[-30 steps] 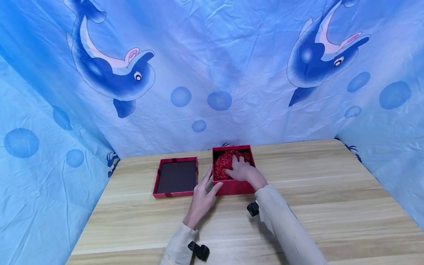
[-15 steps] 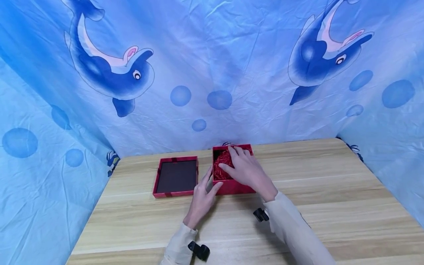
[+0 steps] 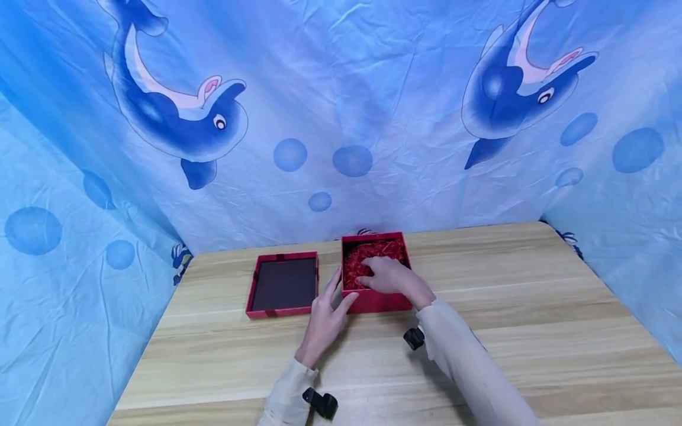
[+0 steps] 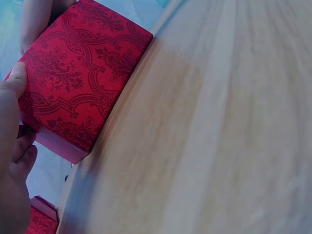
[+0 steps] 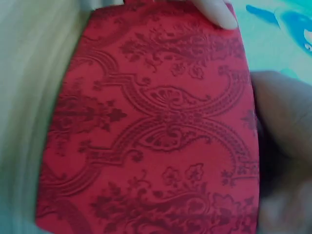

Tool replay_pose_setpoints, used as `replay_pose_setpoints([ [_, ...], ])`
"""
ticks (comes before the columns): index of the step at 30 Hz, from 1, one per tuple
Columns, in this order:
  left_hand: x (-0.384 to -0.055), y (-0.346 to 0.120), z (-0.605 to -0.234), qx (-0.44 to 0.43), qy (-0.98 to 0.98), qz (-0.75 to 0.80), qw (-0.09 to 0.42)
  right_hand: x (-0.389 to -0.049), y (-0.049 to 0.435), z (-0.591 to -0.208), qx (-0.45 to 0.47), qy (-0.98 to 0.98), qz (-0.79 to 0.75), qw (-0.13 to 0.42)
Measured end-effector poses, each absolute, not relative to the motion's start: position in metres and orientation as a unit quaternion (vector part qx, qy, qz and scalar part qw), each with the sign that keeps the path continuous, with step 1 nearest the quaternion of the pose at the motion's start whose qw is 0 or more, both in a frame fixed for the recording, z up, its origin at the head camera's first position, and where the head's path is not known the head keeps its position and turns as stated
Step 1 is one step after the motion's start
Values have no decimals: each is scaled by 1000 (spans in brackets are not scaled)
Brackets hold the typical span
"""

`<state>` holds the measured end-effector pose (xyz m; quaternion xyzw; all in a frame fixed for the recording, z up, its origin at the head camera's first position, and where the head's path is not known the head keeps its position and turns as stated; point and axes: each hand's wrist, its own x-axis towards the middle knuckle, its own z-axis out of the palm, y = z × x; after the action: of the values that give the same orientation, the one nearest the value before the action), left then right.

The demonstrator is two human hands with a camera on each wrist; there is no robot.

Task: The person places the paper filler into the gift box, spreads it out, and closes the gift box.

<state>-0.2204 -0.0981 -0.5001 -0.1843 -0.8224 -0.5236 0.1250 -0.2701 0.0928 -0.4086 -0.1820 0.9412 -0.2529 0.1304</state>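
A red box [image 3: 375, 303] with a dark floral pattern sits near the table's far edge, with red shredded paper [image 3: 354, 269] inside. My left hand [image 3: 326, 316] grips its near left corner, thumb along the front wall and fingers against the left side. The left wrist view shows that thumb [image 4: 19, 78] at the front rim. Inside the box, my right hand [image 3: 388, 275] rests on the shredded paper, index finger and thumb spread apart and pointing left. Its other fingers are mostly hidden. In the right wrist view, the front wall hides most of the paper.
Left of the box lies its lid [image 3: 282, 284], inner side up, dark inside with a red rim. Both stand on a wood-grain table [image 3: 533, 307]. A blue dolphin-print curtain [image 3: 341, 106] hangs right behind the table.
My right hand lifts back over the box's right side, then lowers again into the shredded paper, nearer the front. The left hand keeps its place at the corner.
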Motion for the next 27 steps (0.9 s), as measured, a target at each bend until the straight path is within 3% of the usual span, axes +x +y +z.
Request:
replay_pose_setpoints([
  [4,-221,-98,-500,-186,-820,-525,130,-266,98,-406,-213,934,-260,119],
  [13,-220,-98,-500,-189,-821,-521,135,-250,103,-383,-209,924,-319,-18],
  [15,-220,-98,-500,-191,-821,-519,142,-252,101,-387,-216,918,-333,-12],
  [22,-221,-97,-500,-197,-811,-529,151,-265,92,-409,-220,919,-311,104],
  [27,-221,-97,-501,-191,-812,-532,142,-264,95,-406,-214,919,-317,95],
])
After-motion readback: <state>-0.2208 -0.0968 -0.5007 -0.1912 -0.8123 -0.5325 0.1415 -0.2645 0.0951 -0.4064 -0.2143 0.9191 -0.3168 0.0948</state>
